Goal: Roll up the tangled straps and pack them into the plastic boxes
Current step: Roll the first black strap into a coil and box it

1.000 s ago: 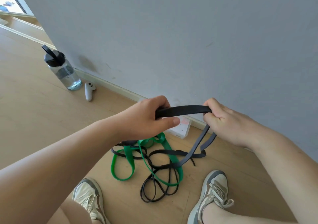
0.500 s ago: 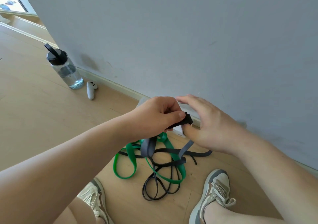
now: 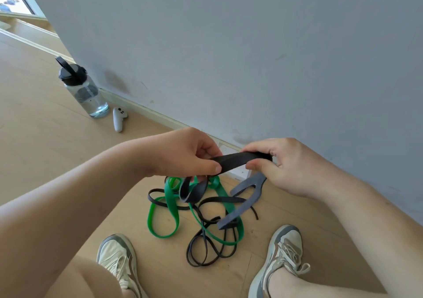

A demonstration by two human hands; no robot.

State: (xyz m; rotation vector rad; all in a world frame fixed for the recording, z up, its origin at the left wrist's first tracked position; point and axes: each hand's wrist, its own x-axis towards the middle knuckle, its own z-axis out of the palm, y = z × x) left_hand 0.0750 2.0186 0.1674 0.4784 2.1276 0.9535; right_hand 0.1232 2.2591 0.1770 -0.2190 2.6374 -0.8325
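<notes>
Left hand [image 3: 183, 153] and right hand [image 3: 286, 167] both pinch flat black rubber strap [image 3: 238, 159]; below hands, green strap [image 3: 170, 202] tangled; 0 packed.

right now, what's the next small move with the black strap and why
Probably lift the black strap clear first: left hand and right hand pinch only a short span, and its tail hangs into the tangle with the green strap.

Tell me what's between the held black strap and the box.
Left hand and right hand both grip the black strap. Its tail hangs into the floor tangle, crossing the green strap, which may snag it. The box shows only as a white corner behind the hands.
</notes>
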